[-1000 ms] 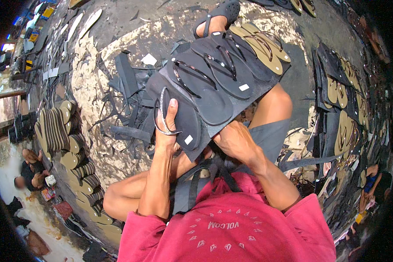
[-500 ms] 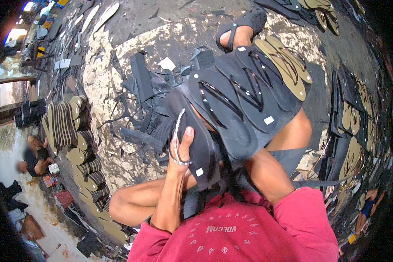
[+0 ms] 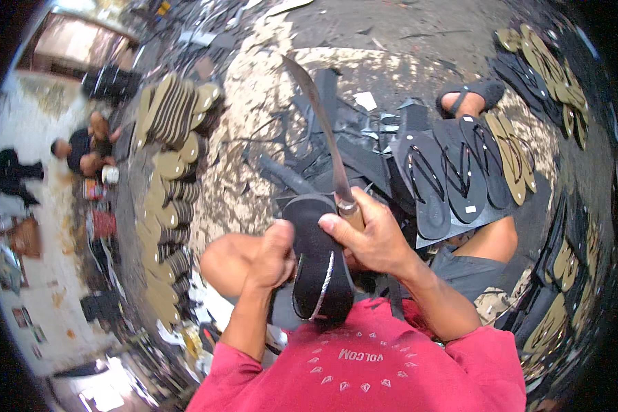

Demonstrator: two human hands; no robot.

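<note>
In front of my shirt a black flip-flop (image 3: 316, 220) with a glittery silver strap is held upright, its heel end pointing away from me. My left hand (image 3: 271, 257), slightly blurred, is closed on its left edge with the thumb up. My right hand (image 3: 381, 237) grips the wooden handle of a long, curved knife (image 3: 323, 117); its blade points up and away, beyond the flip-flop. The right thumb lies against the flip-flop's right edge. More black flip-flops (image 3: 429, 189) with dark straps lie in a row over my right leg, beside a tan pair (image 3: 511, 158).
Black rubber offcuts (image 3: 364, 161) litter the floor ahead. Stacks of tan soles (image 3: 168, 220) stand along the left. Another person (image 3: 82, 151) sits farther left. Finished-looking tan and black flip-flops (image 3: 553, 261) lie at the right edge.
My right hand has come into view holding the knife. The flip-flop is turned around, strap end now toward me, and my left hand has shifted along its edge. The whole view has swung left.
</note>
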